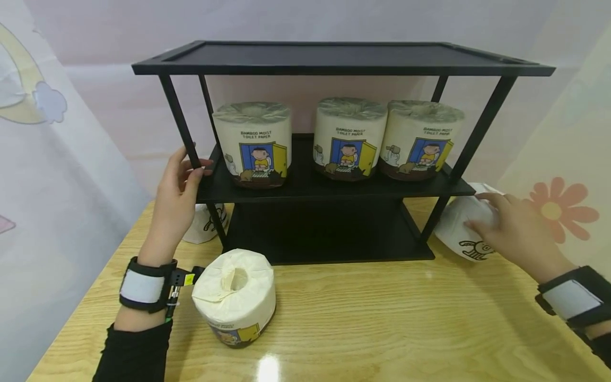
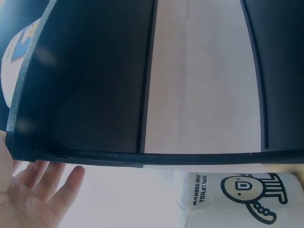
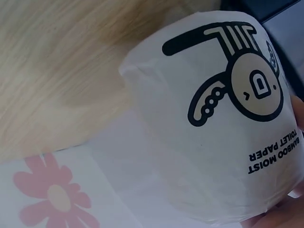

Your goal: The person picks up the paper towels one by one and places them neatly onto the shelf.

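Left grip (image 1: 175, 204) nearly closed round black rack (image 1: 329, 194) at 9 o'clock, right grip (image 1: 517, 228) half-open, clasping "BAMBOO MOIST TOILET PAPER" roll (image 3: 213, 128) at 3 o'clock, 3 like-worded rolls (image 1: 349, 140) at 12 o'clock

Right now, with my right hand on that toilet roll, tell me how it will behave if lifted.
Labelled toilet paper, the toilet roll should be fairly light and slightly squashy. Its rounded side suggests it could roll if tipped over. The creased wrapping may crumple when squeezed.
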Demonstrator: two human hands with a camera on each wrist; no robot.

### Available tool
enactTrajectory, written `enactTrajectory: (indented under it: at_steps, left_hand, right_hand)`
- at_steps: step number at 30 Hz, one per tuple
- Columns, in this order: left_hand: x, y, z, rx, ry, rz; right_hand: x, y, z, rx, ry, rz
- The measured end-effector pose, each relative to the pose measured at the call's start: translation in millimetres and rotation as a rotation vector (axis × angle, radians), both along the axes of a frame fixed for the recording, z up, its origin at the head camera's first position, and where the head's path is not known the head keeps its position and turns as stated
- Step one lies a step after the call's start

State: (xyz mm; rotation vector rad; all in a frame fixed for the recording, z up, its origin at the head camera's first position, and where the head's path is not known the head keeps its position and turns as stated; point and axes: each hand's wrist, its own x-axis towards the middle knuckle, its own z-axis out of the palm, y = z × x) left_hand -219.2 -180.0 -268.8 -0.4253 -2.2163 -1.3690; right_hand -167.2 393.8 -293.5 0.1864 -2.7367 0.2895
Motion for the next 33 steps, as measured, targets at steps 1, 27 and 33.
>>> enactTrajectory:
  at_steps: [1,27,33]
  left_hand:
    - [0.0,0,0.0,0.001,0.001,0.0]
    - [2.0,-1,-0.2,-0.013,0.001,0.001]
    - [1.9,0,0.3,-0.01,-0.01,0.001]
  right_hand:
    - [3.5,-2,0.4,-0.001,-0.001,-0.001]
    - [68.0,-42,-1.3,0.09,0.107,0.11]
    - [72.3,-56,-3.8,0.073,0.119,0.166]
